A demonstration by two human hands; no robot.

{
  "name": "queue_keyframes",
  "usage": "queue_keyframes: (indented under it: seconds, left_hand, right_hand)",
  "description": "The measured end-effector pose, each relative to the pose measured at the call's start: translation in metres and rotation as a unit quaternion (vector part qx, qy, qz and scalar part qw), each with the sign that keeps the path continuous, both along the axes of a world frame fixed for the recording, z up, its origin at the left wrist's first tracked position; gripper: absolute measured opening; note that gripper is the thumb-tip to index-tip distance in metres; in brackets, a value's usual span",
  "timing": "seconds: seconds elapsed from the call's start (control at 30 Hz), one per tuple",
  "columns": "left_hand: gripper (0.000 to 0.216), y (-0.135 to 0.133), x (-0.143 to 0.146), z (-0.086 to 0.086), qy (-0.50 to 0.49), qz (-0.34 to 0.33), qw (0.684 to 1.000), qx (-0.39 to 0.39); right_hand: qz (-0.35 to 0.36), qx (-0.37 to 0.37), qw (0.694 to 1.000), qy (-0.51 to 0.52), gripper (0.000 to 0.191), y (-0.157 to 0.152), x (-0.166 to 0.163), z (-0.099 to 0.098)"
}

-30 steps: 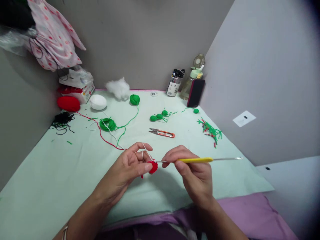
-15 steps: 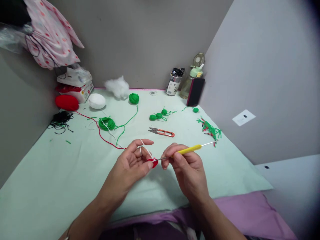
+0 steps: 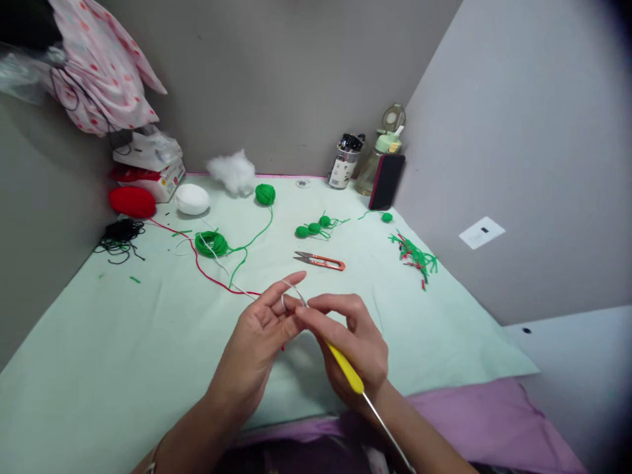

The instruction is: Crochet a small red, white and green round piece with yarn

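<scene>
My left hand is closed in a pinch on a small red crochet piece, now mostly hidden by the fingers. White yarn loops over the raised index finger and runs down to where both hands meet. In my right hand is a crochet hook with a yellow handle, its metal back end slanting toward me. The hook's tip lies at the left fingertips, hidden from view. Red yarn trails across the table to the left hand.
Orange-handled thread snips lie beyond my hands. Farther off are a green yarn coil, small green crocheted balls, white stuffing and a phone leaning on a bottle. Yarn scraps lie at the right.
The hook has swung from pointing up and right to slanting down toward me. My right hand has moved in against the left, and the red piece has dropped mostly out of sight.
</scene>
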State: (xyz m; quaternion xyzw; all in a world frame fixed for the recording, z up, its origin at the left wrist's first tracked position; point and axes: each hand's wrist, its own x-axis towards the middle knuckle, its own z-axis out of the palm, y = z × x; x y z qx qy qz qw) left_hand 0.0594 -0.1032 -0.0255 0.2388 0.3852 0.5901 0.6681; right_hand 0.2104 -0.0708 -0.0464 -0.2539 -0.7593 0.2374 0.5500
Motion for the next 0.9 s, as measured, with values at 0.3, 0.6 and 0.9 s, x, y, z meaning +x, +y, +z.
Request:
queue_keyframes:
  seconds: [0.3,0.6,0.9]
  left_hand:
    - [0.051,0.002,-0.016,0.003,-0.019,-0.08,0.996,-0.033]
    - [0.043,0.002,-0.008,0.0,0.06,-0.053,0.997,-0.002]
    - [0.036,-0.004,-0.016,0.004,0.089,-0.04,0.995,-0.008]
  right_hand:
    - [0.117,-0.232,0.951,0.168,0.017,0.017,0.013,0.011]
    - [0.127,-0.245,0.951,0.142,0.012,0.012,0.005,0.012]
    - [0.159,-0.317,0.916,0.188,0.014,0.017,0.008,0.005]
